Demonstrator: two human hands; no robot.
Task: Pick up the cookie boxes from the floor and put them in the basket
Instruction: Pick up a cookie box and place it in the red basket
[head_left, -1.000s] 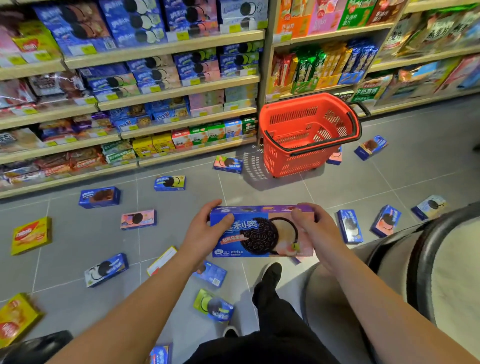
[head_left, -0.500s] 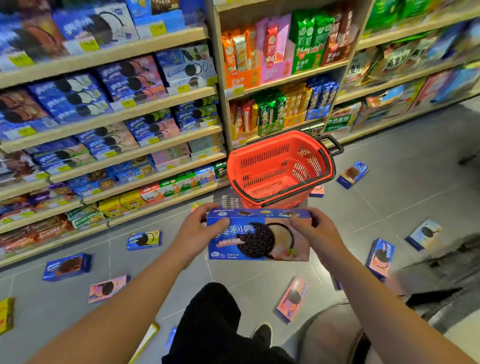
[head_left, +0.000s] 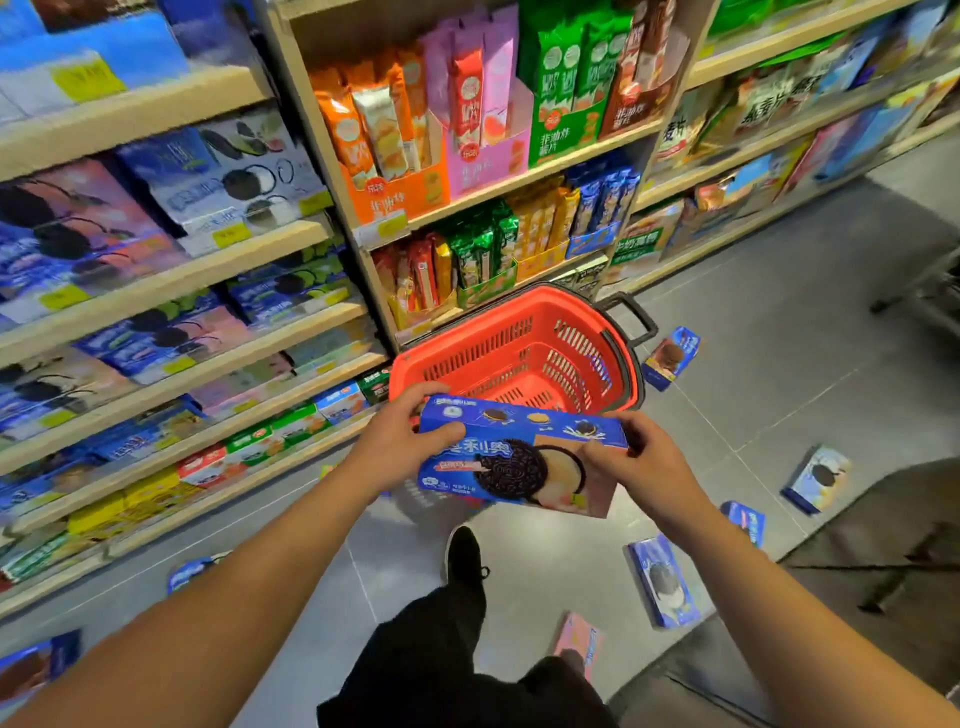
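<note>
A blue and pink cookie box (head_left: 519, 457) hangs in the air just in front of the red basket (head_left: 519, 317), at its near rim. My left hand (head_left: 400, 441) grips the box's left end, thumb on its front face. My right hand (head_left: 639, 467) grips its right end. The basket stands on the grey floor against the shelves and looks empty, though the box hides part of its bottom. More cookie boxes lie on the floor: one (head_left: 671, 357) right of the basket, one (head_left: 818, 478) further right, one (head_left: 662, 582) near my right forearm, and a pink one (head_left: 579, 642) by my leg.
Store shelves (head_left: 208, 270) packed with cookie and snack packs run along the left and back. My black shoe (head_left: 464, 553) and trouser leg stand on the floor below the box. A dark object (head_left: 883, 519) fills the lower right. Further boxes (head_left: 192, 571) lie at the left.
I have stepped closer to the basket with the box in both hands. The basket now sits directly behind the box, larger in view.
</note>
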